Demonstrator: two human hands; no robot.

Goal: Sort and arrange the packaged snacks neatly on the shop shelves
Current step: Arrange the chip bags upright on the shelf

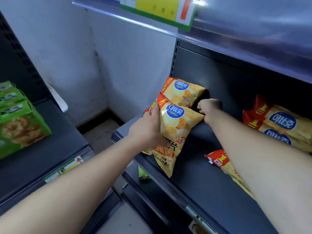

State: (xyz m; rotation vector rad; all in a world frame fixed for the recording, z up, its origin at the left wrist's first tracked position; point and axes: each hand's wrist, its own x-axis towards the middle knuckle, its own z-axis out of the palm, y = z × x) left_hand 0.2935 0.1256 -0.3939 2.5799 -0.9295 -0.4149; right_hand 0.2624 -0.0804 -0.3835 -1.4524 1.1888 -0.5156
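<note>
We've got our left hand [148,129] gripping the front Copico chip bag [175,122], right hand [209,108] pinching its right corner, at the shelf [202,174]'s left edge, second bag [184,93] just behind.

Glossy plastic chip bags [175,119] (matt metal shelf [202,179])

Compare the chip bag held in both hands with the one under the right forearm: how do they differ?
The held bag stands tilted, while the lying bag rests flat on the shelf. The left hand and right hand grip the held bag; nothing grips the lying bag. The right forearm covers the lying bag partly, not the held bag. Both are yellow with red tops.
</note>
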